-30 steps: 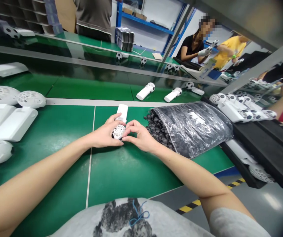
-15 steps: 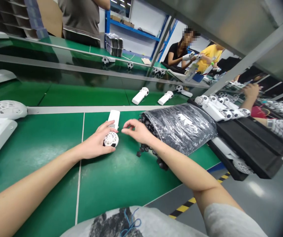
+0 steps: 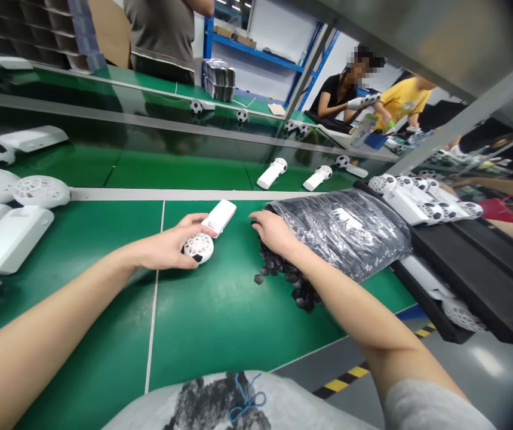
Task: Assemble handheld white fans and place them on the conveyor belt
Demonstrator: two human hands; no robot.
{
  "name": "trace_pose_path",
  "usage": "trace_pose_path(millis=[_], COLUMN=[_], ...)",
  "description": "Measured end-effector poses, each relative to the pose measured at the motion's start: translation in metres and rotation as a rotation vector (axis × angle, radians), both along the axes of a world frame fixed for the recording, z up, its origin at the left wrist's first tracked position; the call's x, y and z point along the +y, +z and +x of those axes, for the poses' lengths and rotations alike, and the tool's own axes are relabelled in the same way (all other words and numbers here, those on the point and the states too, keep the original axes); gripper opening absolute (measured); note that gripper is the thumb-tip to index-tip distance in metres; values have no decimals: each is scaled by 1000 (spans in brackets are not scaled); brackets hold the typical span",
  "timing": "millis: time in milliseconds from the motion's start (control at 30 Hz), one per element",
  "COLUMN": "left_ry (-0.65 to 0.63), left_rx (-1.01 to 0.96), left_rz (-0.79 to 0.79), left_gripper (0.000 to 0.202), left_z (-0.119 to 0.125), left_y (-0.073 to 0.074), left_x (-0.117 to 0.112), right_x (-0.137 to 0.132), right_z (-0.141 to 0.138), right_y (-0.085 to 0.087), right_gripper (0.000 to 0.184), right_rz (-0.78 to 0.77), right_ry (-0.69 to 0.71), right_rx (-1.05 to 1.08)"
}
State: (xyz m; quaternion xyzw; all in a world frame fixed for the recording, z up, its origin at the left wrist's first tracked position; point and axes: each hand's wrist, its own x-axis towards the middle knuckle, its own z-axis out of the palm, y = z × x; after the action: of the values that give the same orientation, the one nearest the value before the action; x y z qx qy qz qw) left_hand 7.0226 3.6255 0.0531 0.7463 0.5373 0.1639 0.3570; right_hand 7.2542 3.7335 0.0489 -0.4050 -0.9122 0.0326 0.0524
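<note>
White plastic forms the handheld fan (image 3: 215, 220) lying in the left hand (image 3: 169, 248), just above the green worktop (image 3: 220, 340) near the middle of the view. Its round lattice head (image 3: 198, 248), patched black like a football, sits in the curl of the fingers, while the flat handle (image 3: 226, 212) points away toward the far right. Held this way, the head appears braced and the handle is left free. The left grip is clenched on the fan, with the fingers wrapped around its neck, the wrist low and the forearm reaching in from the lower left.

The right hand (image 3: 274, 233) is a short way across, palm down, its fingers curled over a heap of small black parts (image 3: 278, 266) at the mouth of a clear plastic bag (image 3: 337, 233). This view does not show whether those fingers have pinched any parts. The bag lies on its side with its mouth toward the hands, apparently to keep the parts within easy reach. A few loose ones (image 3: 258, 278) rest on the worktop.

Farther out, more fans lie at the left (image 3: 8, 239), and a black tray (image 3: 471, 275) on the right holds others. Across the bench, a person in a yellow shirt (image 3: 402, 101) is at work.
</note>
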Motion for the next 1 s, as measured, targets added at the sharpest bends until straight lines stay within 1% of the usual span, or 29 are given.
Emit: trace_pose_path(millis=[100, 133, 200, 300, 367, 400, 433, 500, 567, 633, 700, 767, 900, 1000], left_ry=[65, 80, 56, -39, -53, -38, -8, 71, 139, 175, 190, 199, 221, 211], left_rx=[66, 80, 84, 43, 27, 27, 30, 33, 22, 8, -4, -5, 18, 5], left_rz=[-50, -57, -58, -39, -20, -14, -14, -18, -13, 3, 23, 48, 66, 64], left_gripper=[64, 64, 65, 63, 59, 56, 54, 57, 59, 58, 54, 51, 46, 45], left_z=[-5, -6, -7, -8, -8, -7, -6, -3, 0, 2, 4, 5, 6, 5], left_y=[6, 8, 9, 8, 7, 7, 6, 5, 2, 0, -3, -4, -3, -2], left_x=[0, -1, -2, -2, -2, -3, -3, -4, -5, -5, -5, -5, -7, -8], right_x=[-22, -29, -41, -48, -50, -50, -50, -51, -52, -52, -53, -53, -54, -55], right_z=[-5, -8, -15, -24, -29, -31, -33, -37, -42, -46, -49, -51, -53, -54], right_y=[11, 13, 16, 13, 10, 8, 7, 4, 2, -2, -5, -10, -16, -18], right_gripper=[20, 18, 15, 12, 9, 7, 6, 5, 6, 7, 7, 6, 3, 2], right_rz=[-190, -243, -299, -315, -274, -258, -258, -319, -408, -448, -453, -492, -647, -755], right_ry=[163, 229, 318, 348, 377, 392, 399, 385, 375, 386, 391, 356, 232, 202], right_rx=[231, 278, 306, 362, 431, 467, 499, 537, 534, 519, 540, 603, 731, 769])
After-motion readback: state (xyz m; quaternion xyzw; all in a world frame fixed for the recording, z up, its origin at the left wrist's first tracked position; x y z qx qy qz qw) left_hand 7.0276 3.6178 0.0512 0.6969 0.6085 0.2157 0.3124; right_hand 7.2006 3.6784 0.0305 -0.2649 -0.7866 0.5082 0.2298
